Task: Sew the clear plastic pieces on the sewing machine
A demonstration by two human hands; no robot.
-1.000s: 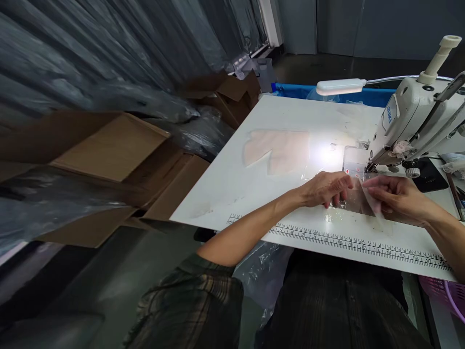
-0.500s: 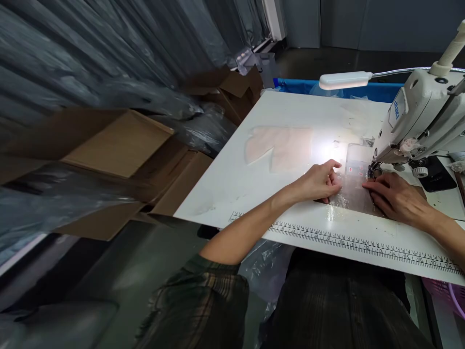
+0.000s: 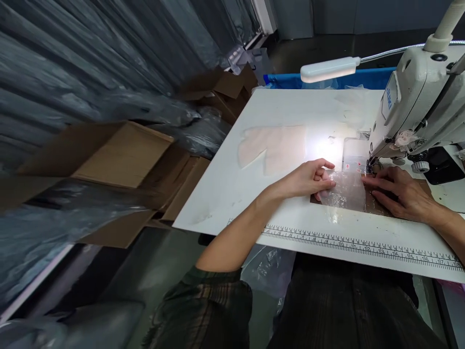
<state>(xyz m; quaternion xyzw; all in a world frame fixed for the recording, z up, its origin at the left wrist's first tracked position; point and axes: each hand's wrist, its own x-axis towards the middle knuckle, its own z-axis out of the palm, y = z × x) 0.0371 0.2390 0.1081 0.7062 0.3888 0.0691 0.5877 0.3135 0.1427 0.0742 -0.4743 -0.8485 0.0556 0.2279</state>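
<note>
A clear sheet (image 3: 348, 193) lies on a white table (image 3: 218, 201), just in front of a sewing machine (image 3: 395, 106). The left hand (image 3: 307, 179) pinches the sheet's left edge. The right hand (image 3: 405, 194) rests fingertips at its right edge; whether they grip is unclear.

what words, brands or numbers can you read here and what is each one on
"JUKI": tilted blue lettering on the sewing machine, slightly soft.
"10 11 12 13 14 15 16 17": on the ruler scale along the tabletop's near edge; its small digits and left end are too small or blurred to read.
Red marks near the needle: too small to read.
Clear sheet: no text I can make out.
</note>
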